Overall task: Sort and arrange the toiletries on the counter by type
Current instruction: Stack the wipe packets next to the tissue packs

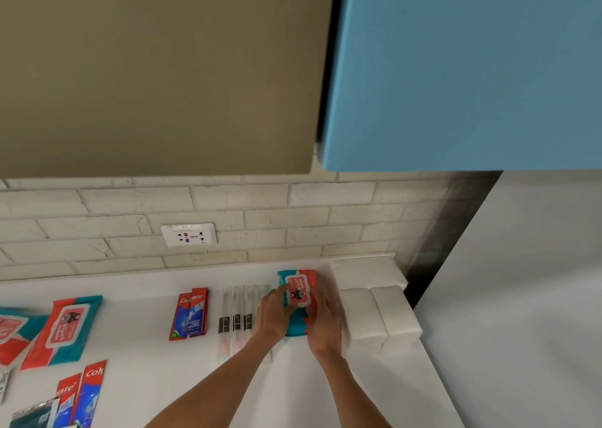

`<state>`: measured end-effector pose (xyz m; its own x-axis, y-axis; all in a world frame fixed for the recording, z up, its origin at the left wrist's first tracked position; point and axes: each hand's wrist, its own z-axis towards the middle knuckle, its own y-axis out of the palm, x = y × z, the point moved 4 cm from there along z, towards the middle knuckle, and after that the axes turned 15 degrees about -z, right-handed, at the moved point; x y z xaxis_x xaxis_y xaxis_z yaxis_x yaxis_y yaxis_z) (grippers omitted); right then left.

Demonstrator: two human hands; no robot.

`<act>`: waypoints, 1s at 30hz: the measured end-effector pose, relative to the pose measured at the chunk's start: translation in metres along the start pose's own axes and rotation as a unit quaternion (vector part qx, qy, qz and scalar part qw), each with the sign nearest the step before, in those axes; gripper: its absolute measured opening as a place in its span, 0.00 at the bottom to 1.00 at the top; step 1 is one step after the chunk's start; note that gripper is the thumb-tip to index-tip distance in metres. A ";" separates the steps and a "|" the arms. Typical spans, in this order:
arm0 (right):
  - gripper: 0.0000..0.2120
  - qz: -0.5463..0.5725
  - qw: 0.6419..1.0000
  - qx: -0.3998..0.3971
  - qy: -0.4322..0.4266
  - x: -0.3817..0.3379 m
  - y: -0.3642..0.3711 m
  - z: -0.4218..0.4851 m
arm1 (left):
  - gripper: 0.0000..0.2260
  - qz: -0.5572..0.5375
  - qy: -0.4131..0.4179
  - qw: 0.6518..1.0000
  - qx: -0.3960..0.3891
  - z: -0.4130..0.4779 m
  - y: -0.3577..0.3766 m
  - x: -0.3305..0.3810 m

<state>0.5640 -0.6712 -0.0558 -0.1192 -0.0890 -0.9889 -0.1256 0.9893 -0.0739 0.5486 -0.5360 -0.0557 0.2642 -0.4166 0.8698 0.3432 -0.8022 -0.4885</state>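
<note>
— How far along is it?
— Partway, I'd judge. The left hand (276, 315) and right hand (322, 325) grip a wipes pack (298, 292) on the counter (136, 317), between toothbrushes (237, 313) and tissue packs (374, 313). At the far left, other wipes (62, 330) and toothpaste boxes (81, 391) look unsorted.

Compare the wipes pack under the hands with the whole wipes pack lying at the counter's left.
The held wipes pack is gripped at its sides by the left hand and right hand; the left wipes pack lies untouched. The held wipes pack sits nearly straight between the toothbrushes and white tissue packs; the left wipes pack lies tilted. Both share a red-and-teal wrapper with a white-rimmed flap.
</note>
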 end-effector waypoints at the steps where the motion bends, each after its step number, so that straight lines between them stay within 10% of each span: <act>1: 0.18 -0.002 1.000 0.000 0.001 0.001 0.000 0.000 | 0.19 0.005 0.002 1.000 0.002 -0.001 -0.001 0.001; 30: 0.19 0.056 0.998 -0.029 0.028 -0.003 0.003 -0.007 | 0.28 -0.031 -0.006 0.999 -0.039 -0.007 -0.003 -0.009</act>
<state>0.5574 -0.6693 -0.0527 -0.1893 0.0131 -0.9818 -0.1650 0.9853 0.0449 0.5387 -0.5327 -0.0612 0.2556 -0.3608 0.8969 0.2874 -0.8574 -0.4268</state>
